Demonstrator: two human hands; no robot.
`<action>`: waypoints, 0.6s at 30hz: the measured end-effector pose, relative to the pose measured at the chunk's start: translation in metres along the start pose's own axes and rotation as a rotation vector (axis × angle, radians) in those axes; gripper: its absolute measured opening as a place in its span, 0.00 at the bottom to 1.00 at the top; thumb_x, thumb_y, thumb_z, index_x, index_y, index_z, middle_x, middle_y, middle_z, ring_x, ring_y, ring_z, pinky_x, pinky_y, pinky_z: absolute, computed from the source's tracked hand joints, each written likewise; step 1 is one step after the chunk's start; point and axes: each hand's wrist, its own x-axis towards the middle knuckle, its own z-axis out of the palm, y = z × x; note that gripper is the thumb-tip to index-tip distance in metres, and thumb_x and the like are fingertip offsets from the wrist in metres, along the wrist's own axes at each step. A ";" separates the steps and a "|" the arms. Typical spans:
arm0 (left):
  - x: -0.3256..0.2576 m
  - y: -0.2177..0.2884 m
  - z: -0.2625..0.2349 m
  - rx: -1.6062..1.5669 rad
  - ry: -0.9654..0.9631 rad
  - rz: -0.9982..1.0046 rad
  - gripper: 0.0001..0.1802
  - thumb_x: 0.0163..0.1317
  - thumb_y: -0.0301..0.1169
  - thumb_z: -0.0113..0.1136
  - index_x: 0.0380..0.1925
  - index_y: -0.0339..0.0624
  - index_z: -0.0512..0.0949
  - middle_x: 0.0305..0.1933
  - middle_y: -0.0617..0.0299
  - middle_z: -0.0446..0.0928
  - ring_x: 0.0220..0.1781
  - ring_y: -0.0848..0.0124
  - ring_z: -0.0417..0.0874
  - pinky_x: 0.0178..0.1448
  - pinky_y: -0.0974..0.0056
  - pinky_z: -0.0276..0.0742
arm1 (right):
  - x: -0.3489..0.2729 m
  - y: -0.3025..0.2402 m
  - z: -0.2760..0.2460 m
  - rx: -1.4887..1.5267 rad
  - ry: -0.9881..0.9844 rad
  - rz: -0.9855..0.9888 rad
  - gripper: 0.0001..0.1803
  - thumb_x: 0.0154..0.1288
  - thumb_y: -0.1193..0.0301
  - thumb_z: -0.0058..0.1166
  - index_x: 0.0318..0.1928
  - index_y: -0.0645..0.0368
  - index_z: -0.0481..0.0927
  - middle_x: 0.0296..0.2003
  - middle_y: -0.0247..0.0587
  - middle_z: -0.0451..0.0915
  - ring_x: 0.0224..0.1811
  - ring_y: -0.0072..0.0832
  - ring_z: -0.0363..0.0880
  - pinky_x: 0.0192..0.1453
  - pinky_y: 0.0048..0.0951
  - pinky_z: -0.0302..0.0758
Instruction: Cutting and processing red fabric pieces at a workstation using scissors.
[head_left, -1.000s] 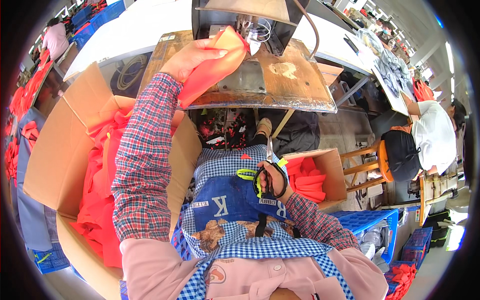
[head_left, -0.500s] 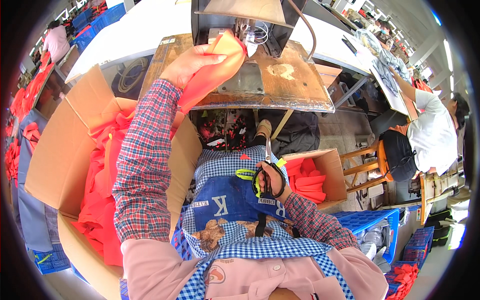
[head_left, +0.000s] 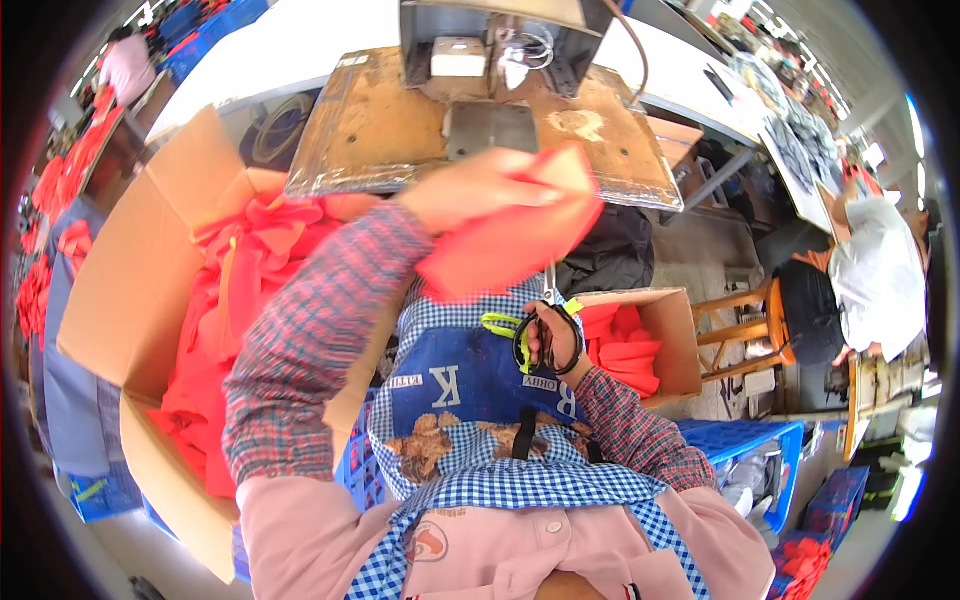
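My left hand (head_left: 475, 195), smeared by motion, grips a red-orange fabric piece (head_left: 520, 235) between thumb and fingers. The piece hangs over the near edge of the worn wooden machine table (head_left: 375, 130), above my lap. My right hand (head_left: 562, 340) is closed round the black handles of scissors (head_left: 549, 282), whose metal blades point away from me. Their tips are hidden behind the fabric. A bright yellow-green strip is tied to the handles. Behind the fabric stands a sewing machine (head_left: 505, 50) with a bare metal plate (head_left: 490, 128).
A large cardboard box (head_left: 125, 270) of red fabric pieces (head_left: 215, 340) stands at my left. A smaller box (head_left: 672, 345) with red pieces is at my right, beside a blue crate (head_left: 750, 440). A person (head_left: 880, 270) sits at far right near a wooden stool (head_left: 775, 320).
My left hand has drawn the fabric piece away from the machine, toward me and to the right. The scissors stay in my right hand, almost in the same place.
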 end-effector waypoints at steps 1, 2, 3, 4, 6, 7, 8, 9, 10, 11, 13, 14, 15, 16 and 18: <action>0.016 -0.002 0.021 -0.064 -0.029 0.077 0.29 0.63 0.40 0.62 0.58 0.33 0.71 0.48 0.59 0.80 0.46 0.73 0.81 0.53 0.67 0.76 | 0.006 0.005 -0.010 0.005 -0.023 0.079 0.20 0.72 0.53 0.42 0.48 0.57 0.72 0.22 0.32 0.70 0.18 0.22 0.68 0.19 0.25 0.67; 0.029 0.000 0.044 0.041 0.077 0.159 0.31 0.63 0.41 0.61 0.60 0.32 0.68 0.49 0.53 0.80 0.49 0.69 0.81 0.55 0.65 0.75 | 0.010 0.011 -0.018 0.038 -0.042 0.049 0.19 0.72 0.53 0.43 0.48 0.56 0.72 0.23 0.31 0.70 0.18 0.22 0.68 0.19 0.25 0.67; 0.039 -0.001 0.063 0.147 0.177 0.237 0.33 0.64 0.41 0.60 0.62 0.32 0.64 0.51 0.47 0.79 0.52 0.64 0.81 0.57 0.63 0.75 | 0.012 0.017 -0.022 0.076 -0.056 0.019 0.19 0.72 0.53 0.43 0.49 0.55 0.72 0.23 0.30 0.70 0.19 0.22 0.68 0.19 0.25 0.66; 0.040 -0.005 0.070 0.312 0.222 0.409 0.33 0.64 0.40 0.59 0.62 0.31 0.63 0.50 0.40 0.78 0.53 0.58 0.80 0.57 0.60 0.74 | 0.010 0.013 -0.011 0.045 -0.011 0.016 0.19 0.72 0.53 0.44 0.50 0.54 0.71 0.23 0.30 0.70 0.19 0.21 0.67 0.20 0.25 0.66; 0.023 0.006 0.074 0.544 0.150 0.532 0.29 0.64 0.39 0.57 0.56 0.29 0.64 0.46 0.32 0.75 0.51 0.44 0.77 0.55 0.52 0.73 | 0.007 0.008 -0.007 0.038 -0.004 0.022 0.19 0.72 0.54 0.44 0.51 0.54 0.70 0.23 0.30 0.70 0.19 0.21 0.68 0.19 0.25 0.66; 0.008 0.010 0.071 0.665 0.170 0.607 0.23 0.63 0.40 0.57 0.49 0.33 0.71 0.40 0.40 0.78 0.45 0.46 0.79 0.49 0.50 0.74 | 0.005 0.008 -0.008 0.035 0.005 0.010 0.19 0.72 0.54 0.44 0.51 0.55 0.71 0.23 0.30 0.70 0.19 0.21 0.68 0.19 0.25 0.66; -0.016 0.028 0.060 0.819 0.076 0.423 0.19 0.63 0.40 0.56 0.45 0.35 0.74 0.37 0.44 0.79 0.43 0.48 0.80 0.47 0.51 0.75 | 0.002 0.006 -0.007 0.021 0.028 0.017 0.18 0.72 0.55 0.43 0.50 0.55 0.71 0.23 0.30 0.70 0.20 0.21 0.68 0.19 0.25 0.66; -0.044 0.044 0.046 0.962 -0.024 0.233 0.16 0.62 0.40 0.56 0.41 0.38 0.78 0.34 0.47 0.80 0.41 0.50 0.81 0.45 0.51 0.75 | 0.002 0.005 -0.009 0.030 0.037 0.030 0.18 0.72 0.55 0.43 0.50 0.55 0.71 0.23 0.30 0.69 0.20 0.21 0.68 0.20 0.25 0.65; -0.068 0.020 0.028 0.963 0.127 0.332 0.14 0.63 0.40 0.55 0.35 0.42 0.81 0.30 0.50 0.80 0.37 0.54 0.81 0.42 0.53 0.76 | 0.002 0.004 -0.008 0.031 0.008 0.026 0.18 0.72 0.56 0.42 0.50 0.55 0.71 0.23 0.29 0.69 0.20 0.21 0.67 0.20 0.25 0.65; -0.093 0.033 0.010 1.007 0.126 0.051 0.14 0.64 0.40 0.54 0.37 0.41 0.82 0.32 0.50 0.80 0.38 0.54 0.81 0.43 0.53 0.76 | 0.003 0.003 -0.012 0.042 0.000 0.015 0.17 0.72 0.56 0.42 0.50 0.55 0.71 0.23 0.29 0.69 0.20 0.21 0.67 0.20 0.25 0.65; -0.166 -0.003 -0.054 1.040 0.365 0.158 0.14 0.63 0.38 0.58 0.37 0.37 0.81 0.38 0.51 0.80 0.39 0.57 0.81 0.45 0.58 0.77 | 0.003 0.001 -0.011 0.047 0.010 0.028 0.17 0.72 0.56 0.42 0.50 0.56 0.70 0.23 0.29 0.69 0.20 0.21 0.67 0.20 0.24 0.65; -0.184 0.011 -0.067 1.301 0.448 -0.368 0.16 0.63 0.38 0.59 0.39 0.35 0.80 0.41 0.49 0.80 0.41 0.54 0.81 0.47 0.55 0.76 | 0.003 0.001 -0.013 0.057 0.019 0.030 0.17 0.72 0.56 0.42 0.50 0.56 0.70 0.23 0.30 0.69 0.20 0.21 0.67 0.20 0.24 0.65; -0.215 -0.010 -0.098 1.361 0.672 -0.516 0.20 0.61 0.41 0.61 0.42 0.33 0.78 0.44 0.45 0.80 0.45 0.52 0.81 0.49 0.53 0.76 | 0.003 0.000 -0.010 0.061 0.011 0.032 0.17 0.72 0.57 0.42 0.50 0.56 0.70 0.24 0.30 0.69 0.20 0.21 0.67 0.20 0.24 0.65; -0.232 -0.026 -0.121 1.357 0.818 -0.759 0.26 0.58 0.45 0.64 0.43 0.31 0.77 0.46 0.41 0.79 0.48 0.50 0.81 0.50 0.52 0.76 | 0.002 -0.002 -0.012 0.054 0.016 0.023 0.18 0.72 0.56 0.42 0.50 0.56 0.70 0.24 0.30 0.68 0.20 0.21 0.67 0.20 0.25 0.65; -0.292 -0.080 -0.166 1.396 0.926 -0.849 0.24 0.53 0.46 0.66 0.40 0.35 0.79 0.44 0.45 0.80 0.45 0.49 0.82 0.49 0.51 0.77 | 0.003 0.000 -0.008 0.041 -0.006 0.034 0.18 0.72 0.56 0.42 0.50 0.56 0.70 0.24 0.30 0.68 0.20 0.21 0.67 0.21 0.25 0.65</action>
